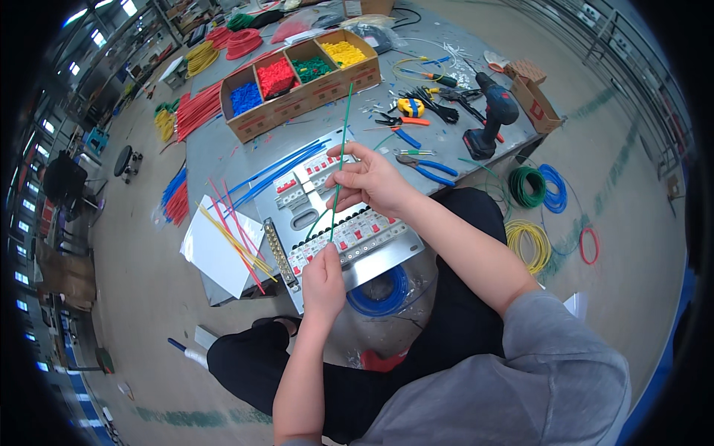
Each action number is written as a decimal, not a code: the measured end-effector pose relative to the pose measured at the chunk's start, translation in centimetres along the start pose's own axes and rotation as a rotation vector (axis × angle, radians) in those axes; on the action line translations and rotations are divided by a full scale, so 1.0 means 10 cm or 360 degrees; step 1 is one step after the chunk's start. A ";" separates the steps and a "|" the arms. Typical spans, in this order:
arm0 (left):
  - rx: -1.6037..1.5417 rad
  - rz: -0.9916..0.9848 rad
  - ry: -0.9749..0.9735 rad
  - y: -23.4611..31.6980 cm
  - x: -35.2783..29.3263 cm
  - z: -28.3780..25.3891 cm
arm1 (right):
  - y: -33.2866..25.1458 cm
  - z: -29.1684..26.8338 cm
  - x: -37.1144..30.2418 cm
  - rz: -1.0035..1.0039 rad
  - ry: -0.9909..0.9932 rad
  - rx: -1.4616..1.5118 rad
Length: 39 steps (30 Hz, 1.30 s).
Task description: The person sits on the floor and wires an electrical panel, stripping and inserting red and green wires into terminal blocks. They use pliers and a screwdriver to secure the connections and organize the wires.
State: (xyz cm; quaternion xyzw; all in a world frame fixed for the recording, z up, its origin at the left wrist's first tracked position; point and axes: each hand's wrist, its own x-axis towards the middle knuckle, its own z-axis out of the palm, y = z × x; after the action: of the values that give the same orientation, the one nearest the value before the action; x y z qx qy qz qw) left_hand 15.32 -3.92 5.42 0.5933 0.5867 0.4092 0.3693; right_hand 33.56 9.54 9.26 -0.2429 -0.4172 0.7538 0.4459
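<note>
The person's left grip (pixel 325 281) is nearest, thumb and fingers pinching the lower end of one green wire (pixel 346 123). Just beyond it, the right grip (pixel 370 181) pinches the same wire higher up between thumb and forefinger. The wire stands nearly upright over one metal plate (pixel 387 260), which juts past the near edge of the surface (pixel 212 160).

Below that edge lies one blue coil (pixel 381 295). The plate carries one long row of breakers (pixel 358 233), partly covered, so its units cannot be counted, and one brass strip (pixel 277 249) at the row's left end. Behind the row sit two shorter groups of breakers, the nearer one (pixel 288 187) on the left.

At the near left corner is one white sheet (pixel 216 253), crossed by several red and yellow wires (pixel 236 239). Several blue wires (pixel 279 171) lie over the plate's far side. Toward the right edge are one pair of blue-handled pliers (pixel 435 171), one wire stripper (pixel 405 125), one yellow tape measure (pixel 411 108) and one drill (pixel 494 108); one open box (pixel 537 105) is at the near right corner. Four coils, among them one green (pixel 526 186), lie on the floor beyond that corner.

Farther back, one cardboard tray (pixel 316 102) has four compartments holding blue, red, green and yellow pieces.
</note>
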 end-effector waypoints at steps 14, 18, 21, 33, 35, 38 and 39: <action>-0.0487 -0.0287 -0.0135 0.03 -0.15 -0.03 | -0.15 -0.27 0.10 -0.0134 -0.0096 0.0113; -0.0474 -0.0316 -0.0182 0.03 -0.17 -0.03 | -0.18 -0.34 0.08 -0.0133 -0.0076 0.0041; -0.0518 -0.0405 -0.0186 0.09 -0.20 -0.09 | -0.16 -0.39 0.13 -0.0195 0.0014 0.0059; -0.0594 -0.0448 -0.0192 0.09 -0.27 -0.21 | -0.24 -0.55 0.28 -0.0371 0.0264 0.0058; -0.0590 -0.0471 -0.0152 0.05 -0.32 -0.26 | -0.16 -0.53 0.31 -0.0383 0.0300 0.0126; -0.0598 -0.0463 -0.0109 -0.06 -0.34 -0.36 | -0.10 -0.47 0.31 -0.0360 0.0395 0.0078; -0.0583 -0.0476 -0.0089 -0.07 -0.34 -0.37 | -0.07 -0.45 0.32 -0.0358 0.0458 0.0078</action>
State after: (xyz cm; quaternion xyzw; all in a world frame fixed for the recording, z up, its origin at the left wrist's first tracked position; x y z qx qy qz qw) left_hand 11.71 -7.40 6.04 0.4338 0.5736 0.4330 0.5434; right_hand 35.65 14.42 7.49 -0.2891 -0.3550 0.6666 0.5882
